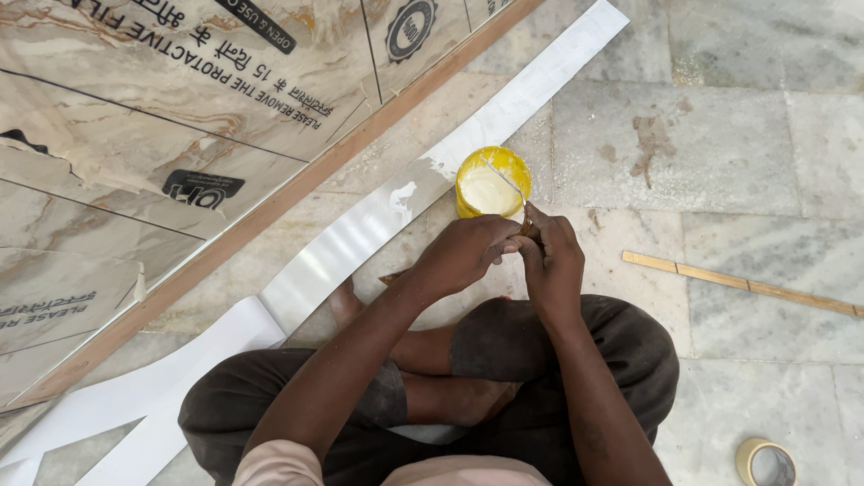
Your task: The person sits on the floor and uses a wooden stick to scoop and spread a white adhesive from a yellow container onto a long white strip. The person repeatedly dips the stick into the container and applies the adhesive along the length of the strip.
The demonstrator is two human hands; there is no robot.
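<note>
Figure: seated worker at a glue pot, seen from above. The yellow tub [491,183] of pale, creamy adhesive stands open on the marble floor [738,153] and serves as landmark. Just on the near side of the tub, the left hand [465,253] and the right hand [549,261] meet, touching, both closed around the wooden handle of a thin applicator blade [509,184] whose far end reaches over the tub's mouth and rests across the paste. Only a short brown stub of the handle shows between the fingers. Beside the tub, on its left, a long white laminate strip [360,234] runs diagonally past it, smeared where it passes the rim; beyond the strip lies a film-covered marble-pattern sheet [180,99] with a wooden edge. Well to the tub's right a slim wooden stick [738,283] lies on the floor, and far nearer the viewer a roll of tape [766,463]. By appearance the blade is light, thin and springy, probably slick with paste toward its tip; the dry handle end is the sound place to grasp. The tub looks light and easily tipped.
</note>
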